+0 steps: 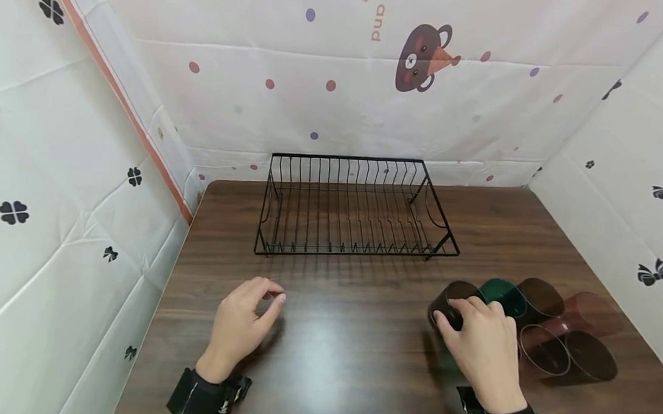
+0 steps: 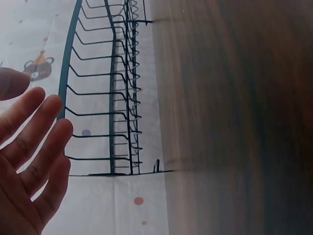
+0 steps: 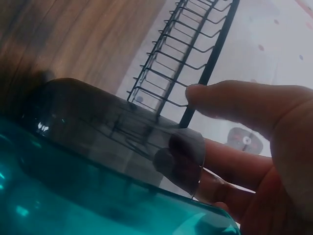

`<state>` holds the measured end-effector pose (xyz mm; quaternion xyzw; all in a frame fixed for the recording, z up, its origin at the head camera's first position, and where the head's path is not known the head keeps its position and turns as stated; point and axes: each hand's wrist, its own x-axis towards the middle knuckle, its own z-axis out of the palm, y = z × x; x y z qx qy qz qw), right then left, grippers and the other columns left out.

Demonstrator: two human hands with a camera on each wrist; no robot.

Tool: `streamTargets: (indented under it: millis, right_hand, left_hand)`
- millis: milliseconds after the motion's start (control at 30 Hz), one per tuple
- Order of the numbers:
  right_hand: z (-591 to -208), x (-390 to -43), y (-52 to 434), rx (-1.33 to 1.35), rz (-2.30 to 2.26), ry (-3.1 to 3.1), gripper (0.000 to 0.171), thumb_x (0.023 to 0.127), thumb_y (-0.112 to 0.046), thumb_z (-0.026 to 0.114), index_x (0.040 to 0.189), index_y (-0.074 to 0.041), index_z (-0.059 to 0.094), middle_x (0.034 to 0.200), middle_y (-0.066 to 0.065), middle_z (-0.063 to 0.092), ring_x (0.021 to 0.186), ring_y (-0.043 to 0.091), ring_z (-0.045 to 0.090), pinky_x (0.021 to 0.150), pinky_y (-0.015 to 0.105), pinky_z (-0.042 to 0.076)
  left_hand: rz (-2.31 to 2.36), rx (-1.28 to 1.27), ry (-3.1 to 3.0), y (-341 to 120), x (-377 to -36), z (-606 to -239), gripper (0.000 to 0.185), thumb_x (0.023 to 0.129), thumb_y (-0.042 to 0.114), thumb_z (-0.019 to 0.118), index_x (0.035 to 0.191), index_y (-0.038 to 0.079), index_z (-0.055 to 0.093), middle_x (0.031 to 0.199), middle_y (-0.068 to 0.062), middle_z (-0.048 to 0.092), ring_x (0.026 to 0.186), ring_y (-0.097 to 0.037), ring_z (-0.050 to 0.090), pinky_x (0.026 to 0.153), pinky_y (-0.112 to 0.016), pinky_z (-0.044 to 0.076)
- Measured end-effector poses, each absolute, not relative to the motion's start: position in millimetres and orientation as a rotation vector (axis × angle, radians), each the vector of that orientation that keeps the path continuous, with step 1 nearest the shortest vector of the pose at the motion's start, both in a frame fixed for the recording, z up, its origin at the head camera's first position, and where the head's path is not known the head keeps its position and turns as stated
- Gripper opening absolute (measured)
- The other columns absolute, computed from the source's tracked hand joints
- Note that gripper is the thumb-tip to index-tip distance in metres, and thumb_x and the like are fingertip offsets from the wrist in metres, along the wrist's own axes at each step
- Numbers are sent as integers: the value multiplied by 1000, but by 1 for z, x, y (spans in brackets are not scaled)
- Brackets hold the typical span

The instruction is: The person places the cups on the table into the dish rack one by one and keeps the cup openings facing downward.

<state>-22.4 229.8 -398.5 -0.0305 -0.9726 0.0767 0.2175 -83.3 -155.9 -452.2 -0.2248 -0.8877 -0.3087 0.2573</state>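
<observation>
Dark cup (image 1: 449,301) in right hand (image 1: 484,348).

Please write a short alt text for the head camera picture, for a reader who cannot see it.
A person's right hand grips a dark cup lying on its side among several tinted cups on a brown wooden table. The left hand rests nearby, holding nothing. An empty black wire dish rack stands behind, before patterned white walls.

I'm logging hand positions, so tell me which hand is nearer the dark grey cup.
Right. The right hand grips the dark grey cup, which lies on its side beside the teal cup. The left hand hovers empty over the table, well away to the left.
</observation>
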Motion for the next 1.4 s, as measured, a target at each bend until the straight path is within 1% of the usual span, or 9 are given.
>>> streamTargets:
  millis: [100, 267, 567, 733, 933, 1033, 1167, 1300, 1400]
  right_hand:
    - [-399, -23, 230, -81, 202, -2691, 25, 80, -25, 84, 94, -5, 80, 89, 15, 75, 66, 27, 47, 55, 40, 33]
    - [-400, -25, 232, -88, 205, -2680, 16, 83, -19, 81, 89, -4, 79, 85, 14, 75, 63, 26, 46, 55, 39, 32]
    - [-400, -29, 229, -72, 209, -2681, 15, 85, -17, 81, 86, -3, 77, 82, 15, 75, 62, 26, 50, 55, 38, 32]
    - [-401, -30, 217, -39, 220, -2683, 14, 85, -17, 81, 85, -4, 77, 80, 12, 73, 65, 28, 54, 58, 38, 33]
    - [-407, -30, 194, 40, 225, -2693, 13, 85, -19, 82, 84, -8, 76, 80, 7, 72, 69, 26, 55, 63, 37, 30]
    - [-408, -31, 182, 97, 238, -2701, 12, 86, -21, 82, 85, -10, 76, 83, 5, 73, 70, 24, 56, 65, 36, 33]
    - [-409, -32, 168, 180, 250, -2703, 9, 88, -22, 80, 88, -14, 76, 84, 2, 74, 69, 21, 57, 63, 35, 40]
    - [-410, -33, 157, 243, 254, -2705, 7, 90, -23, 78, 90, -16, 76, 84, -1, 74, 67, 18, 58, 59, 31, 41]
    - [-411, -33, 149, 268, 271, -2714, 7, 90, -24, 78, 90, -18, 75, 84, -3, 73, 68, 16, 59, 59, 29, 41]
  left_hand:
    - [-844, -623, -2405, -154, -83, -453, 8, 91, 19, 75, 97, 21, 70, 91, 9, 70, 82, -10, 66, 69, -32, 56]
    - [-856, -632, -2404, -152, -84, -453, 7, 91, 19, 75, 96, 21, 70, 90, 8, 71, 79, -13, 67, 67, -30, 56]
    - [-847, -605, -2446, -151, -82, -453, 7, 91, 21, 75, 95, 23, 70, 90, 11, 70, 80, -8, 66, 66, -28, 55]
    - [-835, -606, -2500, -149, -81, -453, 6, 93, 25, 74, 97, 25, 70, 91, 11, 70, 82, -7, 66, 68, -29, 56]
    - [-838, -606, -2537, -145, -81, -453, 4, 94, 27, 73, 98, 27, 70, 93, 13, 70, 84, -4, 65, 70, -28, 56]
    - [-838, -616, -2549, -142, -81, -452, 4, 94, 27, 72, 97, 29, 70, 93, 14, 70, 84, -3, 65, 71, -27, 56]
    - [-832, -635, -2562, -138, -81, -451, 4, 94, 28, 72, 97, 29, 70, 93, 14, 69, 84, -2, 64, 71, -27, 56]
    - [-832, -671, -2586, -133, -80, -451, 5, 94, 29, 73, 98, 29, 70, 91, 15, 69, 83, -2, 64, 71, -26, 55]
    - [-850, -713, -2613, -129, -78, -450, 7, 94, 30, 73, 101, 28, 70, 93, 15, 69, 84, -2, 64, 72, -26, 55]
